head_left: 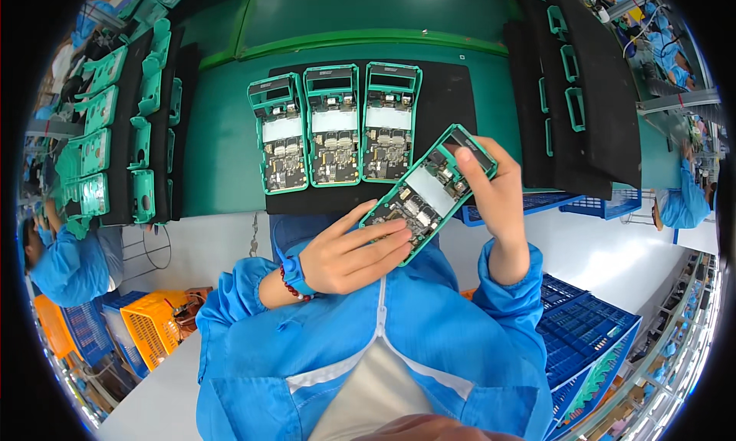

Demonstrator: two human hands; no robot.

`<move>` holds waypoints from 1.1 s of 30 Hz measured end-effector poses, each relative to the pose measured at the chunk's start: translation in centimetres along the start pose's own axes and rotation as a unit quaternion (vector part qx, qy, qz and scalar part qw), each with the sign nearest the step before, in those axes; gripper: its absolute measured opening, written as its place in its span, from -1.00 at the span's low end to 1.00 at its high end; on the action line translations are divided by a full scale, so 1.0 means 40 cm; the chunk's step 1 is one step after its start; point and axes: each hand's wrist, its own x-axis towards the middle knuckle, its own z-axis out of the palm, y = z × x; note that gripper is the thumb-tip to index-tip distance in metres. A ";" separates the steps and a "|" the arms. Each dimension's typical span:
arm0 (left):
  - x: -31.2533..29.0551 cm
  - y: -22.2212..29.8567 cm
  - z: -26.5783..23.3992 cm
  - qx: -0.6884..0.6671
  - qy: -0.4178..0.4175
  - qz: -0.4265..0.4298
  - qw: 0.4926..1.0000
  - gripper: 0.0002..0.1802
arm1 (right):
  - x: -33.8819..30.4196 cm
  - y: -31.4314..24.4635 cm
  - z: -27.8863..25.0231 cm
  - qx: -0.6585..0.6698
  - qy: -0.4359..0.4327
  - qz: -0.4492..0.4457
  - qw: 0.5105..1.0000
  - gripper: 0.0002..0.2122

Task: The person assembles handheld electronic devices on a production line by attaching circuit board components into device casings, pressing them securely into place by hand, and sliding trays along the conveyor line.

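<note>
A green device housing with an exposed circuit board [431, 193] is held tilted in front of my chest, over the near table edge. My right hand [497, 184] grips its upper end, with the thumb across the front by the dark display window. Across the lower end lie the fingers of my left hand [354, 251], over the board; its thumb is hidden. Three similar housings stand side by side on a black mat: a left one [282, 134], a middle one [333, 127] and a right one [389, 123]. Each has a white panel above its board components.
Black racks with green housing shells [143, 134] flank the green table [222, 134] at left, and more shells [573, 108] sit at right. Blue crates [583, 326] stand low right, a yellow crate [157, 322] low left. A person in blue [73, 265] works at left.
</note>
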 end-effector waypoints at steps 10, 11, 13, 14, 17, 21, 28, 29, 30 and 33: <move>-0.004 0.028 0.013 0.040 0.030 0.015 0.999 -0.75 | -0.002 0.007 0.027 0.027 0.058 -0.042 0.997 -0.71; -0.004 0.026 0.010 0.045 0.028 0.015 0.998 -0.76 | -0.001 0.008 0.026 0.012 0.052 -0.046 0.997 -0.70; -0.004 0.020 0.005 0.047 0.025 0.015 0.998 -0.75 | 0.003 0.003 0.020 0.040 0.030 -0.026 0.998 -0.60; -0.004 0.014 0.000 0.051 0.022 0.015 0.998 -0.75 | 0.004 0.001 0.016 0.068 0.008 -0.007 0.998 -0.51; -0.021 -0.013 -0.005 -0.168 0.118 -0.121 0.971 -0.78 | -0.001 0.003 0.000 0.191 -0.097 -0.064 0.975 -0.36; -0.087 -0.047 -0.015 -0.600 0.297 -0.377 0.640 -0.60 | -0.022 -0.030 0.009 -0.222 -0.045 -0.190 0.955 -0.08; -0.149 -0.043 0.054 -0.794 0.286 -0.378 0.382 -0.45 | -0.078 -0.057 0.096 -0.056 -0.052 -0.176 0.981 -0.12; -0.144 -0.041 0.054 -0.792 0.280 -0.395 0.371 -0.44 | -0.078 -0.061 0.108 -0.046 -0.046 -0.196 0.978 -0.13; -0.142 -0.040 0.053 -0.791 0.276 -0.412 0.360 -0.43 | -0.080 -0.064 0.120 -0.038 -0.027 -0.199 0.979 -0.18; -0.133 -0.036 0.057 -0.787 0.281 -0.411 0.364 -0.41 | -0.081 -0.060 0.123 -0.044 -0.021 -0.200 0.979 -0.24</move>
